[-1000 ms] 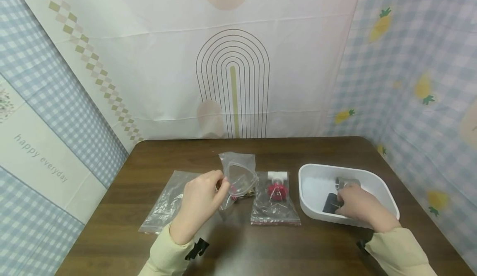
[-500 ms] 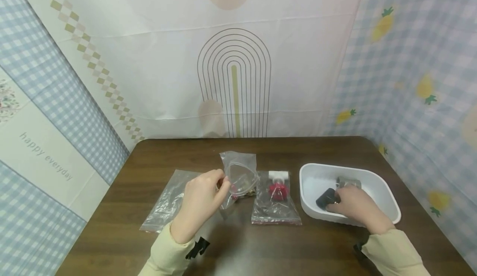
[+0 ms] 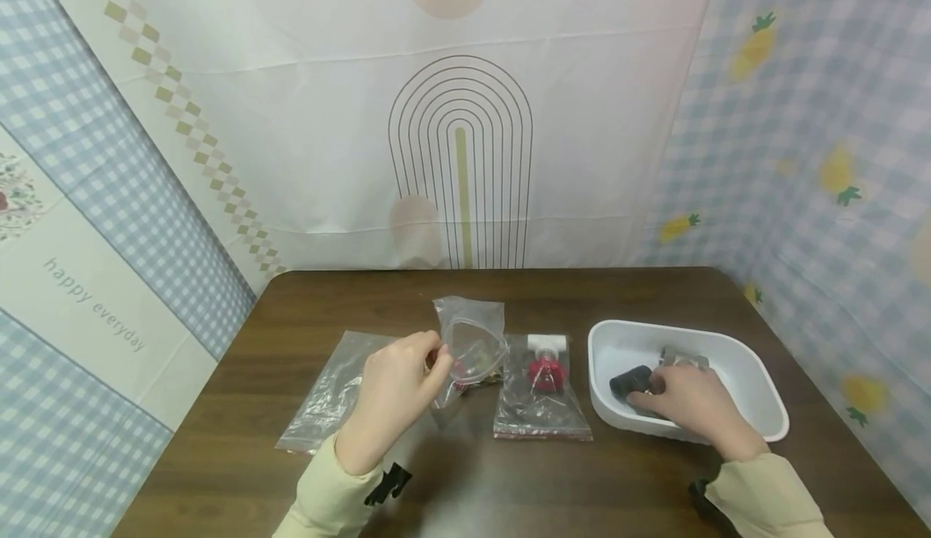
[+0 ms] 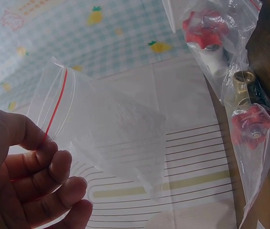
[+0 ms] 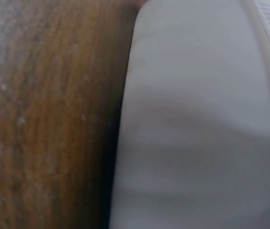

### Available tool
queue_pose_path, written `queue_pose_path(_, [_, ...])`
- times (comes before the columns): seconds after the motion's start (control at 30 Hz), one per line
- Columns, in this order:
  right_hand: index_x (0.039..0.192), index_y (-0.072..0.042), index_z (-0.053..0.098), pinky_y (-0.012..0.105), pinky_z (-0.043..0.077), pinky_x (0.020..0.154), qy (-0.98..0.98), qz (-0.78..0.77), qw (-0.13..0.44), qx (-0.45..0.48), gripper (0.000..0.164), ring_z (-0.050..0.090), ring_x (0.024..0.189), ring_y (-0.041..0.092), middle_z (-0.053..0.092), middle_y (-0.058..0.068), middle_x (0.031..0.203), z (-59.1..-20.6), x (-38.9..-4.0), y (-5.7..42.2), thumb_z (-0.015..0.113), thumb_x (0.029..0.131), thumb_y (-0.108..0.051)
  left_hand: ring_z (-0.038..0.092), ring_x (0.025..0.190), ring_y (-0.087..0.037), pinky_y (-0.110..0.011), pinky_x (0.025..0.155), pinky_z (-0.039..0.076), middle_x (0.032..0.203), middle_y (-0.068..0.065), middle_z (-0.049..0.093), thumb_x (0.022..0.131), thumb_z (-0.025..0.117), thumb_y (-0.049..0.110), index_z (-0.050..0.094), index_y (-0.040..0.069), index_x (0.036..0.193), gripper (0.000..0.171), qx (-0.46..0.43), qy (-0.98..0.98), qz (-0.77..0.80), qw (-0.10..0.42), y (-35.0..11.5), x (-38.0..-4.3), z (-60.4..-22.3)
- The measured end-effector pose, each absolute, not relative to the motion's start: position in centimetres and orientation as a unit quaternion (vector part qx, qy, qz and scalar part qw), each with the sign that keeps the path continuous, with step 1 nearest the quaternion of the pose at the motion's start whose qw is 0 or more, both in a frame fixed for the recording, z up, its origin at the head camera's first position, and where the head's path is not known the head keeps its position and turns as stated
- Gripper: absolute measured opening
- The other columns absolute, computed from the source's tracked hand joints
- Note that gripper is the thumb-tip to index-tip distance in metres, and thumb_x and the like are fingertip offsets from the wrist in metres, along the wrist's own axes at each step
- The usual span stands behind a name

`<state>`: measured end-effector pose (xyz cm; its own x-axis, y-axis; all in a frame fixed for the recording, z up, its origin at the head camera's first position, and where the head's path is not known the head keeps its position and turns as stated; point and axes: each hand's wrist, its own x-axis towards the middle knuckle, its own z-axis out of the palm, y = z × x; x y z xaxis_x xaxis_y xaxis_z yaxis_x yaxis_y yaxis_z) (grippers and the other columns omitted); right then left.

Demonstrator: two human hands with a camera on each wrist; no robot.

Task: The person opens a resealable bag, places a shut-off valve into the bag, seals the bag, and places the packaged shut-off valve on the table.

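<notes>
My left hand (image 3: 396, 384) pinches the edge of a clear zip bag (image 4: 111, 119) with a red seal line, holding it up above the table. Nothing shows inside that bag. At the right, my right hand (image 3: 691, 401) reaches into a white plastic basin (image 3: 602, 405) and grips a dark grey cylindrical fitting (image 3: 629, 382) between thumb and fingers. Behind those fingers lies a lighter grey fitting (image 3: 684, 357), partly hidden. The right wrist view shows mostly the basin's outer wall (image 5: 197, 119), so the right fingers are hidden there.
Between the hands lies a bagged white valve with a red handle (image 3: 545, 372). Beside it is a bagged brass valve with a red handle (image 4: 255, 126). Another clear bag (image 3: 327, 392) lies flat at the left. Patterned cloth (image 3: 582, 150) hangs behind the brown table (image 3: 502, 489).
In the basin, the right hand has shifted the dark fitting leftward and tilted it toward lying flat. The left hand keeps its hold on the bag. The head view has turned slightly.
</notes>
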<state>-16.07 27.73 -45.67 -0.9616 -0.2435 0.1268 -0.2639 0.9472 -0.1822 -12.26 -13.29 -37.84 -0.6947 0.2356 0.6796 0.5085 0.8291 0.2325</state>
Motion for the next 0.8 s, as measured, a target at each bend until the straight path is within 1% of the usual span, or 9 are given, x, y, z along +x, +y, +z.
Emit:
queue_pose_path(0.13, [0.058, -0.02, 0.042, 0.035, 0.028, 0.061, -0.983, 0.11, 0.073, 0.126, 0.055, 0.035, 0.06, 0.016, 0.038, -0.006, 0.056, -45.79, -16.09, 27.8, 0.075, 0.081, -0.057, 0.037, 0.05, -0.006, -0.022, 0.043, 0.031, 0.06, 0.013, 0.042, 0.085, 0.062, 0.012, 0.048, 0.021, 0.064, 0.027, -0.208, -0.897, -0.208, 0.33, -13.27, -12.3, -37.84])
queue_pose_path(0.3, [0.061, -0.022, 0.044, 0.034, 0.029, 0.06, -0.976, 0.141, 0.107, 0.129, 0.048, 0.036, 0.06, 0.015, 0.04, -0.007, 0.058, -45.88, -16.11, 27.98, 0.077, 0.082, -0.049, 0.037, 0.05, -0.006, -0.023, 0.043, 0.031, 0.06, 0.012, 0.042, 0.085, 0.062, 0.012, 0.047, 0.021, 0.064, 0.027, -0.207, -0.896, -0.21, 0.332, -13.27, -12.33, -37.74])
queue_pose_path(0.43, [0.064, -0.024, 0.051, 0.034, 0.035, 0.059, -0.97, 0.178, 0.114, 0.121, 0.038, 0.046, 0.061, 0.012, 0.05, -0.011, 0.063, -45.77, -16.0, 28.04, 0.077, 0.084, -0.044, 0.037, 0.05, -0.006, -0.023, 0.042, 0.029, 0.06, 0.013, 0.04, 0.085, 0.061, 0.012, 0.045, 0.021, 0.063, 0.028, -0.205, -0.896, -0.212, 0.332, -13.31, -12.31, -37.67])
queue_pose_path(0.53, [0.069, -0.024, 0.059, 0.036, 0.043, 0.062, -0.965, 0.202, 0.118, 0.116, 0.03, 0.057, 0.068, 0.014, 0.058, -0.012, 0.069, -45.69, -15.91, 28.03, 0.077, 0.085, -0.042, 0.037, 0.05, -0.006, -0.022, 0.042, 0.029, 0.06, 0.013, 0.039, 0.085, 0.061, 0.012, 0.045, 0.022, 0.063, 0.028, -0.205, -0.896, -0.212, 0.331, -13.31, -12.28, -37.63])
queue_pose_path(0.67, [0.079, -0.02, 0.067, 0.04, 0.048, 0.069, -0.958, 0.236, 0.117, 0.114, 0.023, 0.065, 0.078, 0.02, 0.065, -0.01, 0.077, -45.67, -15.69, 28.13, 0.078, 0.085, -0.04, 0.037, 0.05, -0.006, -0.023, 0.042, 0.03, 0.06, 0.013, 0.04, 0.084, 0.061, 0.012, 0.046, 0.021, 0.064, 0.027, -0.206, -0.896, -0.211, 0.333, -13.29, -12.23, -37.61])
queue_pose_path(0.8, [0.089, -0.016, 0.072, 0.042, 0.052, 0.073, -0.95, 0.269, 0.115, 0.108, 0.023, 0.07, 0.085, 0.026, 0.071, -0.005, 0.084, -45.76, -15.35, 28.3, 0.079, 0.086, -0.037, 0.037, 0.049, -0.006, -0.023, 0.042, 0.03, 0.06, 0.012, 0.042, 0.084, 0.062, 0.011, 0.048, 0.021, 0.064, 0.026, -0.205, -0.896, -0.211, 0.333, -13.28, -12.17, -37.69])
